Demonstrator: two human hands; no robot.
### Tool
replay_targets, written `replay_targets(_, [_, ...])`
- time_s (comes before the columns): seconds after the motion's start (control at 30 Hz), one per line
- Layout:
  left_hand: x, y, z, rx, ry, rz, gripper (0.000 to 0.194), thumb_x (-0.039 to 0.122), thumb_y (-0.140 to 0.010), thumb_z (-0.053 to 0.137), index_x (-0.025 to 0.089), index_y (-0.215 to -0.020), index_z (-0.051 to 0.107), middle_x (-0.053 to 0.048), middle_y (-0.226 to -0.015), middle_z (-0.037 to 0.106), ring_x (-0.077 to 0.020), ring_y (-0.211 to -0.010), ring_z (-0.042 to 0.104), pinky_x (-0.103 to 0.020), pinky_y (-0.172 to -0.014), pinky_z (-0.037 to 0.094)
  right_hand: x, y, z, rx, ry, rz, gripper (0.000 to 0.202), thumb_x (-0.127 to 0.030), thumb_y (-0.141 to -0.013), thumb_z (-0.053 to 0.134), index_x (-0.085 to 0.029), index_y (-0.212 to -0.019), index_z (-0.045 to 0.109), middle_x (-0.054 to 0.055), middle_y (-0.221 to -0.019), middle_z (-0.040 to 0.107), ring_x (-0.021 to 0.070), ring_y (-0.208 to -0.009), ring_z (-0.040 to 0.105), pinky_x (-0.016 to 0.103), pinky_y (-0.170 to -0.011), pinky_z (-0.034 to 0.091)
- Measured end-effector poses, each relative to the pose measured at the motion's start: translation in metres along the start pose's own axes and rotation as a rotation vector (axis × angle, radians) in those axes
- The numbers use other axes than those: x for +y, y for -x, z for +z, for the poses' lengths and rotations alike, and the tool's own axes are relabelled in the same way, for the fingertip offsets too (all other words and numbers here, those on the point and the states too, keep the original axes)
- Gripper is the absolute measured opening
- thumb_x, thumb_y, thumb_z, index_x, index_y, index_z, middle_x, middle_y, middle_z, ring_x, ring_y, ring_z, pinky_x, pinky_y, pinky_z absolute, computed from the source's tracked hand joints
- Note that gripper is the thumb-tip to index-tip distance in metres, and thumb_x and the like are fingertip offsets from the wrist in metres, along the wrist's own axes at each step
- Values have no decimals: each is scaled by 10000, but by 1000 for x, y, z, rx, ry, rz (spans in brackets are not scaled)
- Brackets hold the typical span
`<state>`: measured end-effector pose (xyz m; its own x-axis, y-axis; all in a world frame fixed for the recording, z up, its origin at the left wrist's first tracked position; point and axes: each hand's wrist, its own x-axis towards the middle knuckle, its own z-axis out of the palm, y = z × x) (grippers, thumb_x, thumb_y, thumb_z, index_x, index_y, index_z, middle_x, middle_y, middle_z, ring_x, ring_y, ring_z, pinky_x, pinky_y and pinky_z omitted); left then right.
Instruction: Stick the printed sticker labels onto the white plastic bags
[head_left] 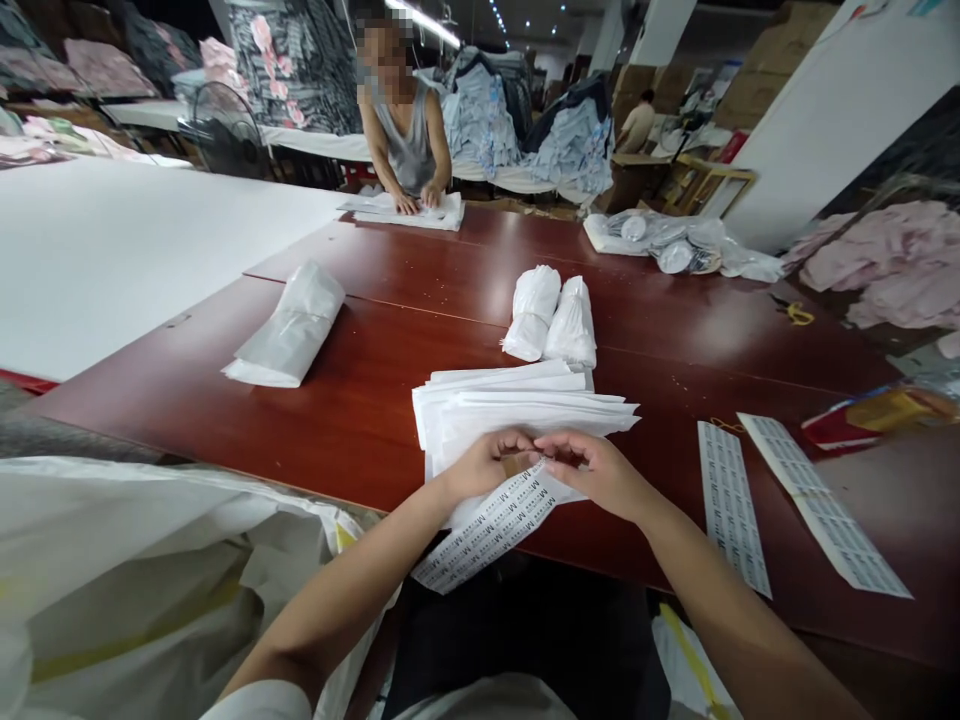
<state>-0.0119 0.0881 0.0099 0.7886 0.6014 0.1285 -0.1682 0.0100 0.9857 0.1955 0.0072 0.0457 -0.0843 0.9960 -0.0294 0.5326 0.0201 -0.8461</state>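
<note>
Label sheet (484,530) at both hands, over white bags (517,390).
Left hand (504,462) and right hand (589,468) half curled, fingertips almost meeting at the sheet's upper end; can't tell from here which one actually pinches it. Lower end slants past the table (360,420) edge toward the lap. Two white rolls (532,310) sit just behind the bags, spare sheets (733,505) off right.
</note>
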Motion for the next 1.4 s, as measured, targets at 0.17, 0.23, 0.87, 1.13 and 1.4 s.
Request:
replay_targets(0.17, [-3, -1, -2, 45, 63, -23, 357, 489, -848, 778, 142, -885, 699, -85, -1001, 714, -193, -886, 669, -322, -821, 515, -10, -7, -7, -55, 59, 21, 342, -452, -905, 661, -288, -1199, 723, 35, -1114, 729, 213, -947, 653, 377, -853, 531])
replay_targets(0.23, [-6, -2, -3, 48, 73, -27, 361, 494, -843, 778, 145, -898, 703, -83, -997, 713, -193, -887, 671, -316, -809, 515, -12, -7, -8, -59, 103, 25, 362, -469, -894, 677, -282, -1200, 728, 32, -1038, 738, 214, -909, 651, 382, -844, 531])
replay_targets(0.87, [-2, -1, -8, 41, 59, -79, 240, 367, -894, 683, 141, -823, 646, 0, -755, 603, -110, -668, 540, -238, -634, 434, -40, 8, 17, 162, 547, -393, 134, -192, -972, 593, -237, -951, 717, 41, -1087, 720, 225, -1022, 672, 394, -912, 546])
replay_targets(1.13, [-10, 2, -1, 177, -90, 105, 271, 431, -1011, 551, 180, -910, 566, -123, -1318, 618, -223, -1134, 628, -350, -926, 512, -5, 57, -46, 660, 28, 73, 241, -463, -853, 730, -230, -911, 707, 11, -737, 649, 148, -594, 571, 284, -548, 473])
replay_targets(1.4, [-7, 6, 1, 142, -391, 211, 165, 308, -1025, 516, 204, -901, 549, -130, -1524, 467, -294, -1366, 495, -479, -1089, 454, 40, 56, -69, 520, 71, 400, 375, -554, -815, 707, -210, -965, 730, 7, -685, 641, 155, -609, 568, 285, -578, 447])
